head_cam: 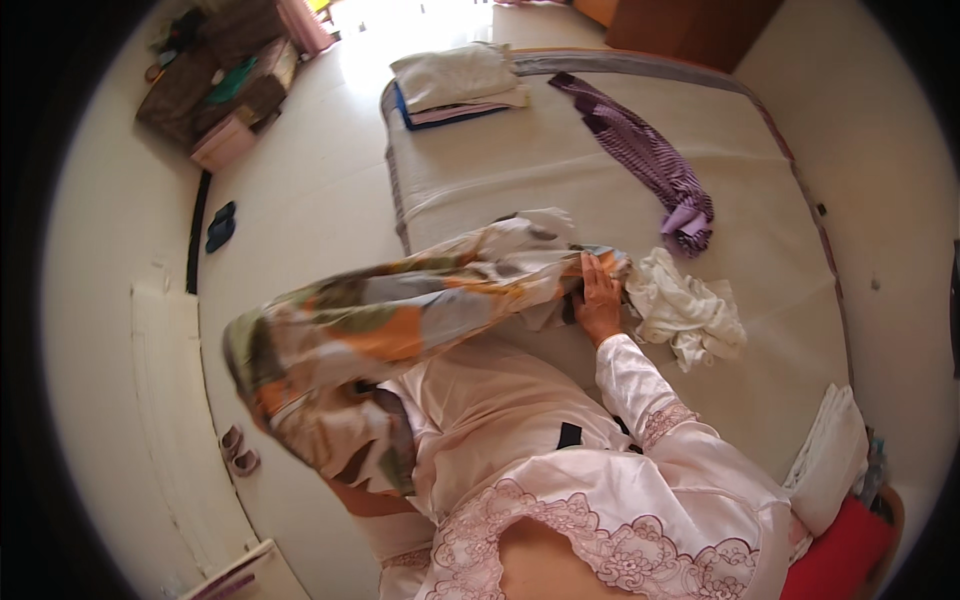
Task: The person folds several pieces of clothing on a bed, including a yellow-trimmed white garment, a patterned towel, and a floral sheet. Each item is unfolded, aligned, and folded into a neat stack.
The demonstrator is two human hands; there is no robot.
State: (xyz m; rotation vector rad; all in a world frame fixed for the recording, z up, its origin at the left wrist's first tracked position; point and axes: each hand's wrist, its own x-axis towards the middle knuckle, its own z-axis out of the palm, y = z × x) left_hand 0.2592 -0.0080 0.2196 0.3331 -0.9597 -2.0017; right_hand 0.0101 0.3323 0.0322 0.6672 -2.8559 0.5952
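A patterned garment [390,322] in orange, grey, olive and white stretches across my front, part of it raised at the left. My right hand [598,296] grips its right end near the bed, fingers lying over the cloth. My left forearm [367,499] reaches up under the raised cloth, which hides my left hand. Just right of my right hand lies a crumpled white cloth [686,307]. Farther up the bed is a long purple striped garment [637,150], loosely bunched lengthwise.
The bed [780,300] has a pale cover. A stack of folded cloth [457,79] sits at its far left corner. White folded fabric [829,442] and a red item [844,547] are at lower right. Dark slippers [221,226] and brownish shoes [240,451] lie on the floor.
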